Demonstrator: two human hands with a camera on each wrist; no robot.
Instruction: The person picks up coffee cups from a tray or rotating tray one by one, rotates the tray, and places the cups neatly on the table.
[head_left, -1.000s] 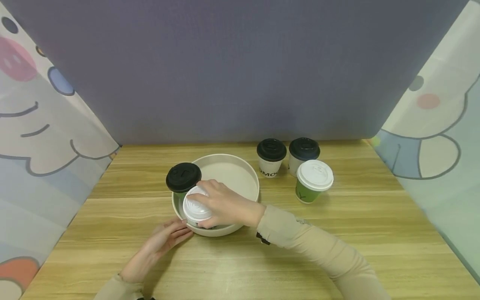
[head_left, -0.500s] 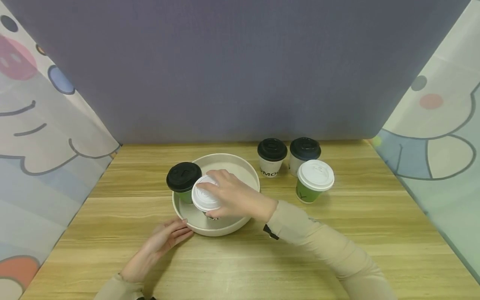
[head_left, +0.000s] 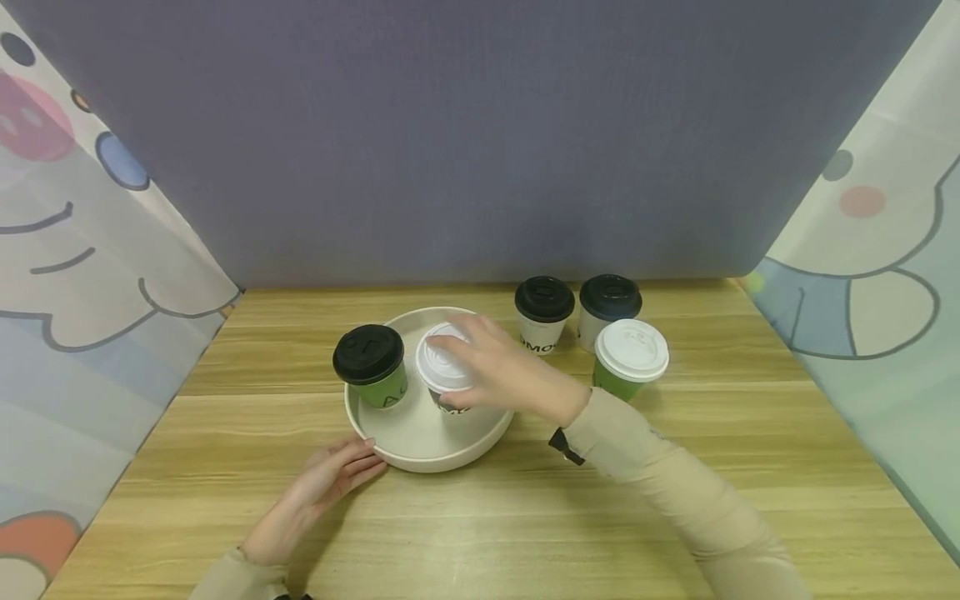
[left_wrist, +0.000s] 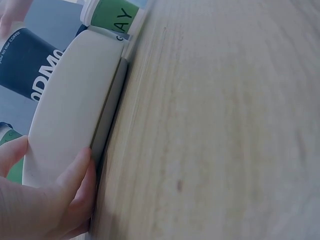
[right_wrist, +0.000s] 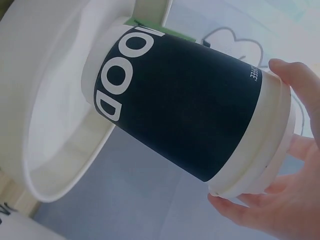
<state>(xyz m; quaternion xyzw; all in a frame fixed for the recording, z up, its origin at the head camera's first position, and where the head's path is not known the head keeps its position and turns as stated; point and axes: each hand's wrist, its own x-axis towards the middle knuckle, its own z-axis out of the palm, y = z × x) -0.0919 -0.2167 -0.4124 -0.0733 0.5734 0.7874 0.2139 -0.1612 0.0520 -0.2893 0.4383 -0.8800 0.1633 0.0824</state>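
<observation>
1. As the right hand (head_left: 498, 371) brings the dark-sleeved cup (head_left: 437, 368) from the tray's near left toward its far middle, a gap opens beside the black-lidded green cup (head_left: 369, 358).
2. That shift suggests the cup's spot within the round tray (head_left: 420, 464) is being adjusted; whether its base touches the tray floor, I cannot tell.
3. Right fingers and thumb are clamped around the edge of its white lid.
4. At the tray's near left, the left hand (head_left: 337, 477) has straight fingers against the outer wall, thumb at the rim — apparently steadying it.
5. Inside the tray, the black-lidded green cup stands upright at left, with the dark-sleeved cup to its right.
6. Right of the tray are the left pale cup (head_left: 543, 312) and right pale cup (head_left: 606, 304), both black-lidded, with the white-lidded green cup (head_left: 632, 354) nearer — lids hide any contents.
</observation>
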